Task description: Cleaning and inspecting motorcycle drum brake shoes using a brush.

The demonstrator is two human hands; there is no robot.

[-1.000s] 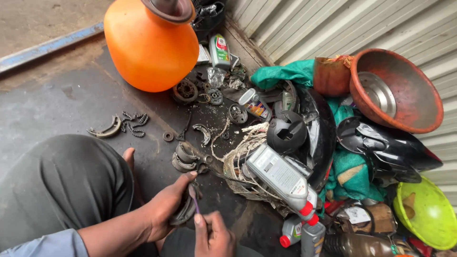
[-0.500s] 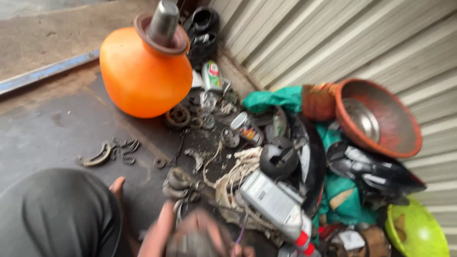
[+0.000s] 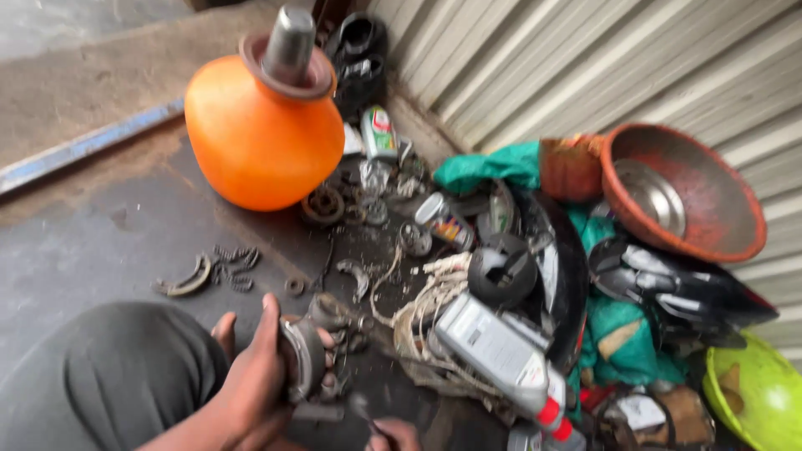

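One curved metal part (image 3: 302,357) — grey, greasy, likely a brake shoe, though blur makes it hard to be sure — sits gripped in the left hand (image 3: 255,376), thumb up along its outer side and fingers wrapped behind it, low over the dark floor (image 3: 100,242) beside the person's knee (image 3: 100,384). The right hand (image 3: 391,433) is cut off by the bottom edge; it looks closed on a thin dark tool (image 3: 361,409), but what the tool is cannot be made out. Just beyond the left hand lie more small metal parts (image 3: 334,313), partly hidden by the fingers. Further out on the floor lie another curved shoe (image 3: 190,277) with springs (image 3: 236,266), a coil of rope (image 3: 426,305) and a grey bottle (image 3: 501,355) with a red cap. An orange pot (image 3: 263,134) stands behind — a metal piece rests on its mouth. Right of the pile, a rusty bowl (image 3: 702,209) and a green helmet (image 3: 752,392), the latter cut off by the edge.
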